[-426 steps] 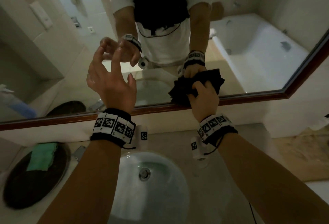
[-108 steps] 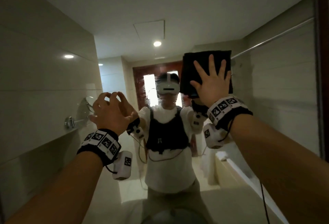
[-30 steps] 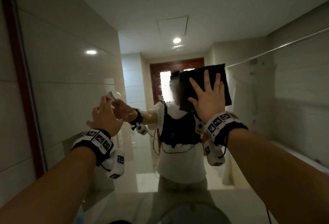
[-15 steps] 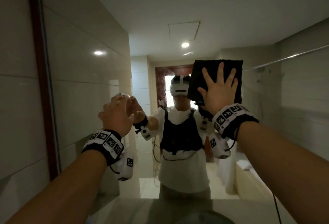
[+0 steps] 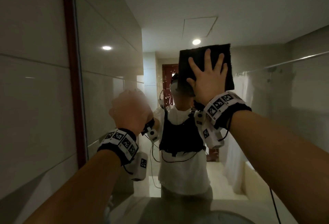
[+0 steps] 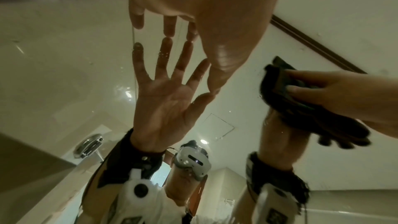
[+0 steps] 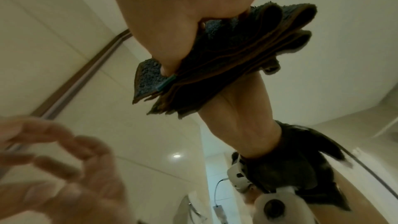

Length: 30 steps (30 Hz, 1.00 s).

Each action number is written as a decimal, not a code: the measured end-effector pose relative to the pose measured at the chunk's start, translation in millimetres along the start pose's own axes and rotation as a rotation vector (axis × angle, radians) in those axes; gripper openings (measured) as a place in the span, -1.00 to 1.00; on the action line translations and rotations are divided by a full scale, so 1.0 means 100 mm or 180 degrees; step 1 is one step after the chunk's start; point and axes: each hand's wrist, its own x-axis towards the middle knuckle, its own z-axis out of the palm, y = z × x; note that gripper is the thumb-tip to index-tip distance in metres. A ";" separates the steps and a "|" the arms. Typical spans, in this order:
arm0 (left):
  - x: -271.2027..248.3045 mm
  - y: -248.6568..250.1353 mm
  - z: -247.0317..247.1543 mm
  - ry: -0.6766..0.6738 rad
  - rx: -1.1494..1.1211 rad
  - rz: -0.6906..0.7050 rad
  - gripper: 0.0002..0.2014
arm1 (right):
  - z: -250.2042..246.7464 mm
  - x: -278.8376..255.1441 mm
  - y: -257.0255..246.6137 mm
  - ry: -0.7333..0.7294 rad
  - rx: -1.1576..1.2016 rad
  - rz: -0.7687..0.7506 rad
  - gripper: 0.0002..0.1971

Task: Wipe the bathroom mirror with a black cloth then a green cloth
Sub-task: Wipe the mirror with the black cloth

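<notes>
Black cloth (image 5: 206, 67): folded square, several plies, flat on the mirror (image 5: 114, 60) toward its upper middle. Right hand (image 5: 207, 79) presses it, fingers straight and spread. Left hand (image 5: 130, 110) fingertips on the glass, fingers extended. Versus 0.5 s ago: cloth about as high, mirror's left frame edge (image 5: 71, 74) nearer centre

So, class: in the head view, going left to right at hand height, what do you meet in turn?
Tiled wall → brown mirror frame → left hand, raised at the glass → right hand, spread flat on the black cloth, whose edge lies past it → reflected shower rail.
</notes>
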 end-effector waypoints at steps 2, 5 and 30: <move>0.01 -0.07 0.01 -0.0035 -0.0016 0.0063 -0.27 | 0.04 0.01 -0.34 -0.0026 -0.0055 -0.0266 -0.30; 0.03 -0.19 0.03 -0.0060 0.0010 0.0188 -0.27 | 0.11 0.03 -0.77 -0.0038 -0.0050 -0.0450 -0.31; 0.03 -0.19 -0.01 0.0030 0.0234 -0.0264 -0.26 | 0.05 -0.22 0.40 0.0027 0.0270 0.0460 -0.30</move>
